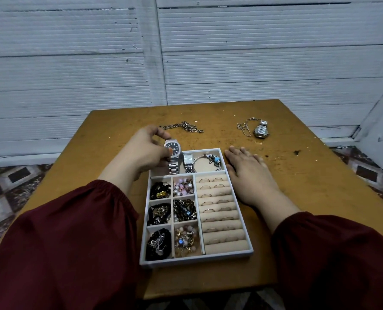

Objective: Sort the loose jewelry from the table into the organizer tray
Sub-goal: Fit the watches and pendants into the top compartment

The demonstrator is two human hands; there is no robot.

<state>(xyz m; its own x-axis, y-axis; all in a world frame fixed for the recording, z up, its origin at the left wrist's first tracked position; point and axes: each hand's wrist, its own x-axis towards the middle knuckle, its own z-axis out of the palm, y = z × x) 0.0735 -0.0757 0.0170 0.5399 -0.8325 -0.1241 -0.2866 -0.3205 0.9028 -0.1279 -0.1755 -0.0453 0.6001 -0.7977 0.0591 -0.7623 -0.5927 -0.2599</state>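
The left hand [145, 151] pinches a dark-faced watch [172, 148] by its case, thumb and fingers curled round it, with the metal band hanging into the far left corner of the tray [197, 261]. The right hand [246, 168] lies flat on the counter [309, 193], fingers spread, just beside the tray's far right corner. In that same far compartment lie a square-faced watch [187, 161] and a charm bracelet [215, 159]. Six small compartments on the left hold tangled beads, and rings [217, 179] sit in the padded rolls on the right. Farther back on the counter lie a heavy chain [183, 126], a thin necklace [245, 128] and a silver watch [261, 131].
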